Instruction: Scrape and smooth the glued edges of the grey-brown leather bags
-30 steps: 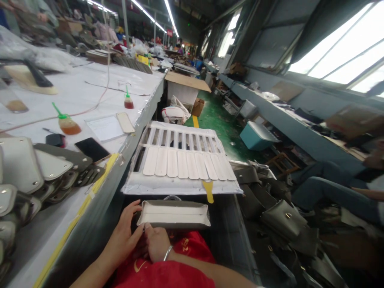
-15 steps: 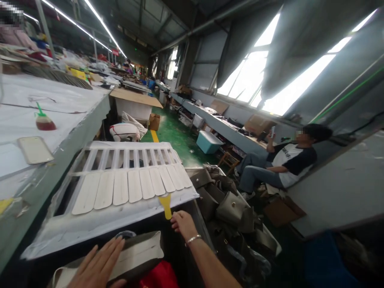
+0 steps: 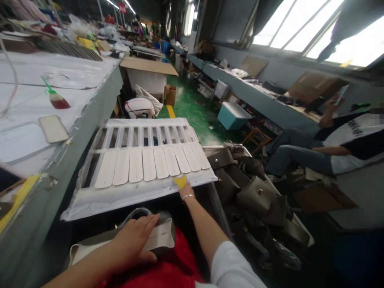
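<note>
My left hand [image 3: 133,240] lies flat, fingers stretched out, on a grey-and-white leather piece [image 3: 159,238] resting on my red lap. My right hand [image 3: 186,190] reaches forward to the yellow spatula [image 3: 181,181] at the near edge of the white slatted rack [image 3: 120,196]; its fingers are mostly hidden behind the wrist, which wears a bracelet. A row of several white strips [image 3: 150,163] lies across the rack.
A long white worktable [image 3: 36,104] runs along the left with a red-filled squeeze bottle [image 3: 57,100] and a phone [image 3: 54,129]. A heap of olive bags [image 3: 258,196] lies to my right. A seated person [image 3: 330,144] holds a phone at the far right.
My right hand left the leather piece and reached forward to the yellow spatula at the rack's edge. My left hand flattened on the piece. The view swung right.
</note>
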### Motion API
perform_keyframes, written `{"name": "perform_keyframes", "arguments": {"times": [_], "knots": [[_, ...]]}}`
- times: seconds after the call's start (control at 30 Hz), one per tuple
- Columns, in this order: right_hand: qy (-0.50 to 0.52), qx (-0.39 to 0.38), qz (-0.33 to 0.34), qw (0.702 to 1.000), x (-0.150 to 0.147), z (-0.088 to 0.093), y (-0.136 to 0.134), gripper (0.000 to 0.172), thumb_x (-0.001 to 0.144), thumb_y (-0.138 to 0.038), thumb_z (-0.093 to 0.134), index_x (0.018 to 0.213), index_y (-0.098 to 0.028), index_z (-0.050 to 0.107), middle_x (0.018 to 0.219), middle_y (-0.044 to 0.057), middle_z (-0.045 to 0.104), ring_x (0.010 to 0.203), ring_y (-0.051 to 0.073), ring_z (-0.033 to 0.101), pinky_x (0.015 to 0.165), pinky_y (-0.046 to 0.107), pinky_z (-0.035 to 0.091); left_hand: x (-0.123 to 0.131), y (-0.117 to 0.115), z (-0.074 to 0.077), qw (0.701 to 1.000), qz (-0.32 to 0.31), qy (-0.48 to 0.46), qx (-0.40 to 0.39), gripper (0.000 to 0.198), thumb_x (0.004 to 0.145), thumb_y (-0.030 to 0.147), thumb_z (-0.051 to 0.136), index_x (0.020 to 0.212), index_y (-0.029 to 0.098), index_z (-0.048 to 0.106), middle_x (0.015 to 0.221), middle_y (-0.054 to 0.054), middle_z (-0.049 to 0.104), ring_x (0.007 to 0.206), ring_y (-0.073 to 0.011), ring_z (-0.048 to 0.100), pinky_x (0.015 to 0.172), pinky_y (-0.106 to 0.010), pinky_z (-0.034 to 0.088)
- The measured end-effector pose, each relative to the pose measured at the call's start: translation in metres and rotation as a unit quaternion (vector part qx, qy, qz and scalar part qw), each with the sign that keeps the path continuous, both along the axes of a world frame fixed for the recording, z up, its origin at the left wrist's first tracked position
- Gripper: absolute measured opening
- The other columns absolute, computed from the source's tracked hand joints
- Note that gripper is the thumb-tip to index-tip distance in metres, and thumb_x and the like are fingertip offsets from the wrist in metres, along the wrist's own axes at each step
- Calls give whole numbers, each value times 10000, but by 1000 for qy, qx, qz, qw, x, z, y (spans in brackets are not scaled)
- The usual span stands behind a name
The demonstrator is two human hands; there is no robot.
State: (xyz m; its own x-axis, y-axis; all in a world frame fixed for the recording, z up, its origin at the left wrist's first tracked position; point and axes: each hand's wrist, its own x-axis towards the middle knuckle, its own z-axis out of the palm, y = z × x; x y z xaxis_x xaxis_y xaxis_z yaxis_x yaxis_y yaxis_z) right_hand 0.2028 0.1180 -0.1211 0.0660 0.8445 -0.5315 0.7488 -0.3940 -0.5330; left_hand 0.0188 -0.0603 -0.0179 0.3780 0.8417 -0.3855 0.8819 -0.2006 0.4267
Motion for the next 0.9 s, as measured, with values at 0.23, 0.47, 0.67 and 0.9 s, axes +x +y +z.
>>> {"name": "perform_keyframes", "arguments": {"times": [0.23, 0.47, 0.67, 0.9], "knots": [[120, -65, 21, 990, 70, 16, -65, 236, 706, -64, 581, 919, -136, 508, 591, -57, 554, 367, 31, 348, 412, 165, 306, -4, 38, -2, 984, -43, -133, -112, 1023, 442, 445, 777, 1345, 231, 346, 1233, -74, 533, 1101, -293, 510, 962, -359, 390], [157, -11, 274, 949, 96, 81, -95, 247, 731, -367, 633, 891, -180, 609, 629, -37, 541, 513, 79, 426, 480, 191, 280, -9, 77, -8, 877, -69, -335, -338, 594, 759, 532, 518, 1293, 289, 424, 1203, 10, 562, 1070, -227, 537, 939, -311, 398], [-77, 126, 393, 908, 55, 110, -80, 396, 913, -403, 356, 703, -163, 590, 693, 60, 602, 646, 156, 536, 577, 261, 297, -9, 82, -21, 877, -36, -386, -285, 464, 896, 476, 219, 1092, 302, 602, 1100, 52, 621, 1046, -186, 547, 988, -320, 342], [-117, 89, 472, 869, 5, 101, -65, 405, 920, -383, 302, 789, -181, 628, 778, 47, 648, 714, 163, 583, 589, 259, 322, -23, 85, -41, 838, -49, -398, -369, 545, 903, 532, 182, 1195, 244, 540, 1229, 16, 553, 1151, -207, 470, 1036, -315, 276]]}}
